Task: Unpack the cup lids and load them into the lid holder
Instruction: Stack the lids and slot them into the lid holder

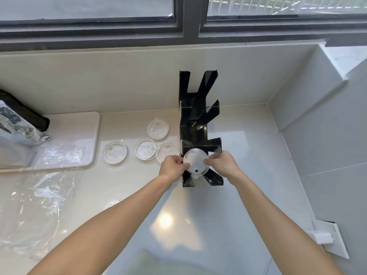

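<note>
The person's 2 hands meet over the near end of a black lid holder that stands on a pale counter and runs away toward the wall under the window. Between the hands is a stack of clear lids, sitting in the nearest slot of the holder, its top face turned up to the camera and a small dark hole near its front edge. The left hand pinches the stack's left rim with fingers curled narrow around it; the right hand grips the right rim the same way, thumb laid across the top. Both hands are closed on the stack.

Just left of the holder, 4 loose lids lie flat on the counter, the closest one partly hidden behind the left hand. Another lid peeks out from under the left forearm. Farther left sit a white tray and crumpled clear plastic wrap. The holder's farther slots show nothing inside.
</note>
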